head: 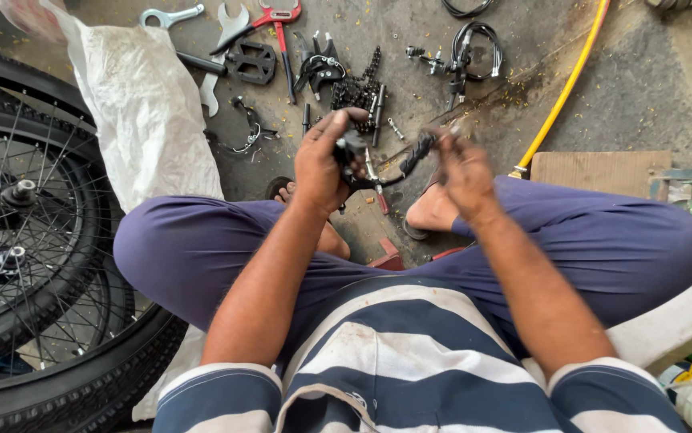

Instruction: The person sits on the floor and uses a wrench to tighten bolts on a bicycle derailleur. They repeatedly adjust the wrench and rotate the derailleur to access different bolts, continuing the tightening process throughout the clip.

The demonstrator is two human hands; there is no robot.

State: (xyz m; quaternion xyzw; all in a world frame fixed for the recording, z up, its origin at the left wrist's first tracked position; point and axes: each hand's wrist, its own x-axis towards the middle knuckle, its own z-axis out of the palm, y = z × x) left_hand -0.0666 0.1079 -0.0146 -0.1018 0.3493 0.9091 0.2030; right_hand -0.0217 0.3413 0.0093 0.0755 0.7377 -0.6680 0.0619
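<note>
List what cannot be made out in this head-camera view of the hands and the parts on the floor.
- Black bike part: mostly covered by the left hand, so its kind is unclear.
- Right hand: motion-blurred; its fingertip grip cannot be read.
- Bicycle wheels: cut off by the left edge.
- Yellow hose: both ends hidden, one past the top edge, one behind the wooden board.
- Small bolts by the chain: too small to identify.

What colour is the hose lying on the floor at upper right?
Yellow; the hose shows clearly in the head view.
</note>
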